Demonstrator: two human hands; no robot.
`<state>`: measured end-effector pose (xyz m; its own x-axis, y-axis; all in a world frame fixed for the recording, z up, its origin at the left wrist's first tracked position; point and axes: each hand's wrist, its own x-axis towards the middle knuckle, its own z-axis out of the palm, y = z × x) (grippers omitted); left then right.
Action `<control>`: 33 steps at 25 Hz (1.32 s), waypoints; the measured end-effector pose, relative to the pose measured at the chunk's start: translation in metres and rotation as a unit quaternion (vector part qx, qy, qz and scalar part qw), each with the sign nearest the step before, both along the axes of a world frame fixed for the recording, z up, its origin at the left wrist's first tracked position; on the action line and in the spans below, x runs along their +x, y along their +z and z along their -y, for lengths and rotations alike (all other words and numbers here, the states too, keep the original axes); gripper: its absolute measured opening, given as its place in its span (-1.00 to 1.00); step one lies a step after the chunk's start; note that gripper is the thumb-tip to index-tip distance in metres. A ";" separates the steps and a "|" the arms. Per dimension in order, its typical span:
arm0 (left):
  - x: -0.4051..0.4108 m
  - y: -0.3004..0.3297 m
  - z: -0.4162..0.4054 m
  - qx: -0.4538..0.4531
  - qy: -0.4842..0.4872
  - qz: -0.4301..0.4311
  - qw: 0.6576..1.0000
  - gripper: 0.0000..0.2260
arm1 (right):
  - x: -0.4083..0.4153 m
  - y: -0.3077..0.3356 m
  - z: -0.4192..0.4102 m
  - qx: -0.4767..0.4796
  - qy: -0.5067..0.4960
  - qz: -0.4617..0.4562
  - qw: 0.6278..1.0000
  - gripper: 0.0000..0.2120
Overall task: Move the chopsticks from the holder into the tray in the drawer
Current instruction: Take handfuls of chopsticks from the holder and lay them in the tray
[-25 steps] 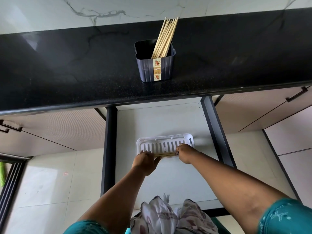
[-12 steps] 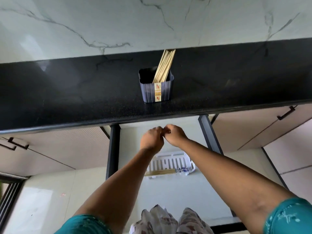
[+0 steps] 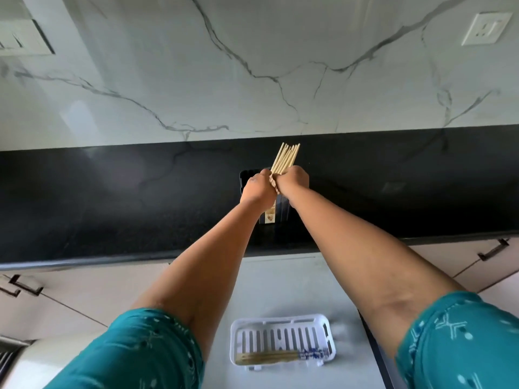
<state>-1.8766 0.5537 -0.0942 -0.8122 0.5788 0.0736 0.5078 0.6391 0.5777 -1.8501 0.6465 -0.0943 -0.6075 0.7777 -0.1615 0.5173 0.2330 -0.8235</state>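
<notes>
A dark ribbed holder (image 3: 282, 211) stands on the black countertop (image 3: 112, 209), mostly hidden behind my wrists. Several pale wooden chopsticks (image 3: 286, 158) stick up out of it, leaning right. My left hand (image 3: 258, 188) and my right hand (image 3: 293, 181) meet at the holder's mouth, both closed around the bundle just above the rim. Below, in the open drawer (image 3: 280, 279), lies a white slotted tray (image 3: 280, 322). A few chopsticks with blue-patterned ends (image 3: 280, 357) lie along the tray's near side.
A white marble backsplash (image 3: 252, 66) rises behind the counter, with a socket (image 3: 487, 28) at the top right. Closed cabinet fronts with dark handles (image 3: 493, 249) flank the drawer on both sides. The drawer's dark right rail (image 3: 373, 349) runs beside the tray.
Both hands rose from the tray, leaving chopsticks in it, and reached the holder on the counter, closing on the bundle. The view tilted upward toward the wall.
</notes>
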 end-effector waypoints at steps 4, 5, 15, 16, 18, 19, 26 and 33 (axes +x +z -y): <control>-0.030 -0.017 -0.017 -0.127 -0.042 0.012 0.991 -0.65 | -0.035 -0.008 -0.022 -0.009 0.012 0.123 0.992 -0.71; -0.035 -0.019 -0.019 -0.144 -0.051 0.006 0.988 -0.70 | -0.041 -0.009 -0.024 0.017 0.030 0.157 0.987 -0.70; -0.049 -0.033 -0.018 -0.105 -0.074 0.028 0.991 -0.76 | -0.063 -0.019 -0.024 0.014 0.001 0.146 0.989 -0.78; -0.048 -0.034 -0.018 -0.097 -0.068 0.023 0.993 -0.74 | -0.063 -0.020 -0.023 0.005 -0.004 0.124 0.992 -0.79; -0.044 -0.036 -0.017 -0.093 -0.063 0.005 0.994 -0.70 | -0.061 -0.019 -0.023 -0.010 -0.009 0.095 0.995 -0.79; -0.043 -0.037 -0.017 -0.092 -0.059 0.001 0.994 -0.68 | -0.059 -0.018 -0.023 -0.016 -0.010 0.087 0.996 -0.78; -0.037 -0.031 -0.014 -0.038 -0.015 -0.031 0.999 -0.38 | -0.045 0.007 -0.022 -0.029 -0.032 0.021 0.999 -0.75; 0.001 0.010 -0.024 0.107 -0.019 -0.065 0.992 -0.36 | 0.022 0.056 0.008 0.184 -0.025 -0.121 0.975 -0.75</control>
<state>-1.8753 0.5772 -0.0841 -0.7653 0.5690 0.3009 0.6084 0.4869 0.6266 -1.8282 0.6385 -0.0388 -0.5529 0.7858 0.2772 0.3370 0.5151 -0.7881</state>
